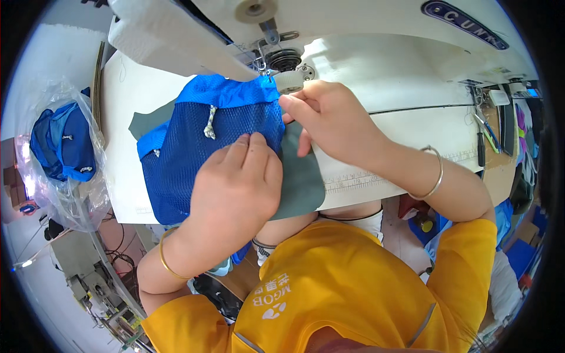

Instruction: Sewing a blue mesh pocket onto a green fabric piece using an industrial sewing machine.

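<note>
A blue mesh drawstring bag (235,120) lies on the sewing machine's bed, its bright blue top band reaching the needle area (266,73). A knotted pale cord end (210,122) hangs from the band. My left hand (238,182) rests on the mesh with its fingers laid flat, pressing it down. With thumb and forefinger my right hand (323,115) pinches the bag's right edge just below the machine's presser foot. Under the bag is a dark green-grey sheet (303,188). Another blue band and mesh piece (154,141) shows at the left.
The white sewing machine head (376,29) spans the top. A printed ruler strip (353,179) runs along the table's near edge. At left a clear plastic bag (59,153) holds more blue mesh bags. Screwdriver (481,147) and other tools lie at the right end.
</note>
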`<state>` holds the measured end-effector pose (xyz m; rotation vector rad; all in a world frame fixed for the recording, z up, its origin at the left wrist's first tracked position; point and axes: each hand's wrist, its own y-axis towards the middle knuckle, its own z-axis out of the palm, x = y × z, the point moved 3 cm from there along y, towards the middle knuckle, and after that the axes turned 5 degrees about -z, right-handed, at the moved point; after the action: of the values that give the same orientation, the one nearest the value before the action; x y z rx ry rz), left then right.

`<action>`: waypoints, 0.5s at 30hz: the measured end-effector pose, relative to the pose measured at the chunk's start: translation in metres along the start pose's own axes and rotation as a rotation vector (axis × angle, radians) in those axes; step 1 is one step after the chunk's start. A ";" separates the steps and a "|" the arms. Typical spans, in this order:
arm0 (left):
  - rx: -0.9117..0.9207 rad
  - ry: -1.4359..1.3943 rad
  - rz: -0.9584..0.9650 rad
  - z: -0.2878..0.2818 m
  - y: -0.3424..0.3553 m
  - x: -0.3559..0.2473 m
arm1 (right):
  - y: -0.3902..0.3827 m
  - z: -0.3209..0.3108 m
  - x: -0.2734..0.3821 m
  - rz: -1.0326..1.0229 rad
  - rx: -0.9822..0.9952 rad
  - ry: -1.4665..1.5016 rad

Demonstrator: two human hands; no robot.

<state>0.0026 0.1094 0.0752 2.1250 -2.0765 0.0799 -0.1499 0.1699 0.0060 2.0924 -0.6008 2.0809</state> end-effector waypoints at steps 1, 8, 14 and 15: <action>-0.016 0.017 0.012 0.001 0.000 -0.003 | 0.005 0.001 0.003 -0.003 -0.004 -0.001; 0.058 -0.484 -0.130 0.000 0.013 0.028 | 0.016 0.014 -0.008 0.310 0.072 0.159; -0.145 -0.589 -0.391 0.045 0.018 0.032 | 0.016 0.015 -0.002 0.294 0.080 0.065; -0.169 -0.480 -0.393 0.050 0.020 0.028 | 0.016 0.015 -0.003 0.278 0.066 0.050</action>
<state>-0.0203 0.0735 0.0316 2.5758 -1.7337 -0.6893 -0.1415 0.1501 -0.0001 2.0867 -0.8713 2.3195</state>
